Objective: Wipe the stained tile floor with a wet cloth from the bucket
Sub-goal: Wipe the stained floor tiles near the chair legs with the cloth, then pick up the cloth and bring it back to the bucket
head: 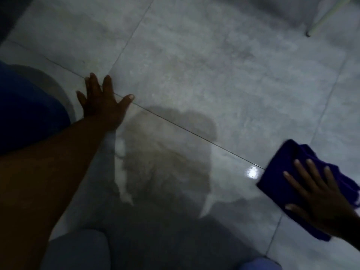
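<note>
The tile floor [224, 78] shows a brownish stain [167, 152] at centre, apparently still wet in this dim view. The left hand [103, 104] lies spread flat across a grout line, likely bracing body weight. The right hand [319, 193] presses fingers-splayed on the folded purple cloth [288, 158], right of the stain.
</note>
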The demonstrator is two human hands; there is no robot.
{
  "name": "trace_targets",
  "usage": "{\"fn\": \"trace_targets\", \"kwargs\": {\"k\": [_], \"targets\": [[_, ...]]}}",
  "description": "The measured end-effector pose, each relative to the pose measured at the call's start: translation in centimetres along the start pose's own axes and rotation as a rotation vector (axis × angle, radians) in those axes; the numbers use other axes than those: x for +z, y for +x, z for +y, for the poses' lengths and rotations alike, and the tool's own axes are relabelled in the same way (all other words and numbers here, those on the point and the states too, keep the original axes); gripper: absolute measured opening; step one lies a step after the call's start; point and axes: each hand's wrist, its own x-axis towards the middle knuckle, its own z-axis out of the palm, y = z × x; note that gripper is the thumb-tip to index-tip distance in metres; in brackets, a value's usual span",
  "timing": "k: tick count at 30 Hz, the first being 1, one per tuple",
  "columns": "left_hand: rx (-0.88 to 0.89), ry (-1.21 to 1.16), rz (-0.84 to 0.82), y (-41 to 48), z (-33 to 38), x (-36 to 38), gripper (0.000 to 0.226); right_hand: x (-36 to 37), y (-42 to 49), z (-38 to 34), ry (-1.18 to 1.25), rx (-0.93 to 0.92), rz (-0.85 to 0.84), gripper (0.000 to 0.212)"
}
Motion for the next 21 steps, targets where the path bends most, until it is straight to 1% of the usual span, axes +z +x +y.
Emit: {"fn": "trace_targets", "kwargs": {"k": [2, 3, 4, 6, 9, 11, 13, 15, 17, 19, 21], "targets": [[0.033, 0.007, 0.124, -1.2, 1.4, -0.2, 0.079, 0.8, -1.1, 1.7, 0.045, 0.057, -0.021, 0.082], [0.073, 0.003, 0.158, -1.9, 2.5, -0.3, 0.072, 0.9, -1.0, 2.3, 0.066, 0.079, -0.015, 0.083], [0.120, -0.017, 0.158, -2.5, 3.7, -0.4, 0.069, 0.8, -0.4, 2.7, 0.091, 0.105, -0.007, 0.083], [0.231, -0.106, 0.116, -4.2, 6.4, -0.3, 0.069, -0.3, 1.6, 2.9, 0.151, 0.172, 0.010, 0.084], [0.426, -0.215, 0.098, -7.2, 11.6, 0.6, 0.073, -2.8, 6.0, 2.2, 0.211, 0.263, 0.094, 0.086], [0.476, -0.257, -0.005, -9.1, 16.0, 0.7, 0.070, -4.5, 9.3, 1.2, 0.213, 0.251, 0.146, 0.086], [0.500, -0.321, -0.114, -10.6, 20.5, 0.2, 0.065, -5.8, 12.4, -0.1, 0.193, 0.173, 0.188, 0.085], [0.501, -0.415, -0.187, -11.3, 24.0, 0.0, 0.061, -6.8, 14.3, -1.3, 0.147, 0.047, 0.202, 0.085], [0.439, -0.465, -0.227, -11.5, 26.6, -0.4, 0.062, -7.1, 14.9, -1.7, 0.086, -0.084, 0.192, 0.085], [0.373, -0.363, -0.252, -11.5, 28.6, -0.7, 0.061, -6.9, 14.0, -1.2, 0.076, -0.132, 0.218, 0.086], [0.330, -0.217, -0.308, -11.6, 30.1, -1.0, 0.061, -5.9, 12.0, -0.3, 0.124, -0.048, 0.282, 0.085]]}}
